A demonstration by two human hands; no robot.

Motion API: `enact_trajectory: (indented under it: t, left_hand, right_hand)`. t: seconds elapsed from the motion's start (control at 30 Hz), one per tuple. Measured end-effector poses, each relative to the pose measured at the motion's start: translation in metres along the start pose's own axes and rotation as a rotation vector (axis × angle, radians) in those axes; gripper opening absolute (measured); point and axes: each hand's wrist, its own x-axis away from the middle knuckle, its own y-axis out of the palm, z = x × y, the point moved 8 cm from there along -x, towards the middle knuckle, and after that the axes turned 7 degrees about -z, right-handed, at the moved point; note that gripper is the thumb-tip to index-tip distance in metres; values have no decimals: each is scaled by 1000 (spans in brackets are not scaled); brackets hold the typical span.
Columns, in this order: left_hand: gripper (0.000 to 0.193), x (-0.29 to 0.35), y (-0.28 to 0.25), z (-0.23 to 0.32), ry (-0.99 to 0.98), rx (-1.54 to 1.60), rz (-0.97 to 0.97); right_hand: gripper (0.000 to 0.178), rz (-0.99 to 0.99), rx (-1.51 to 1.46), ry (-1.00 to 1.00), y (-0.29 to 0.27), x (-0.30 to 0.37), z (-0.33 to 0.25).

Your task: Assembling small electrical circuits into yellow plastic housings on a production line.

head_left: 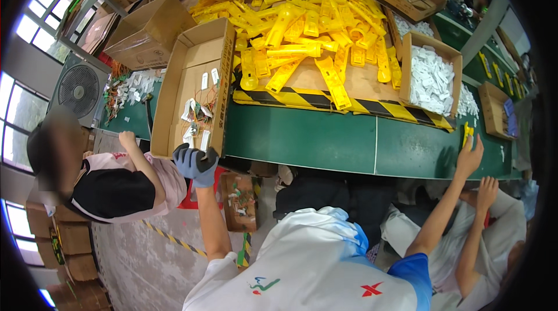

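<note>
My left hand, in a grey and black glove, grips the near edge of a long cardboard tray. Inside the tray lie small white plastic pieces and a tangle of thin wires. Far to the right, my bare right hand is raised at the table's near edge, with a small yellow plastic part at its fingertips. The fingers seem to pinch this part, whose lower end they hide. Ahead, a big heap of yellow plastic housings covers a board edged with black and yellow tape.
A box of white plastic pieces stands on the green table, right of the heap. A co-worker sits at left beside a fan; another person's hand is near mine at right. A box sits below the table.
</note>
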Motion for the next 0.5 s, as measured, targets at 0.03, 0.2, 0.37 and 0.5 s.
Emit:
enact_trajectory:
  t: [0.03,0.2,0.37,0.5]
  left_hand:
    - [26,-16,-16,10,8,6,48]
    - [20,-41,-85,34,126,68,36]
    - [54,-65,-140,45,139,382,160]
    - [43,-59,-118,28,3,876,105]
  right_hand:
    - [37,6,3,3,-11,11,-16]
    - [23,133,-479,-155,-21,63,-115]
    - [31,-157,-924,-120,16,82,-189]
    - [82,-207,-1388,-451,-13,69,-241]
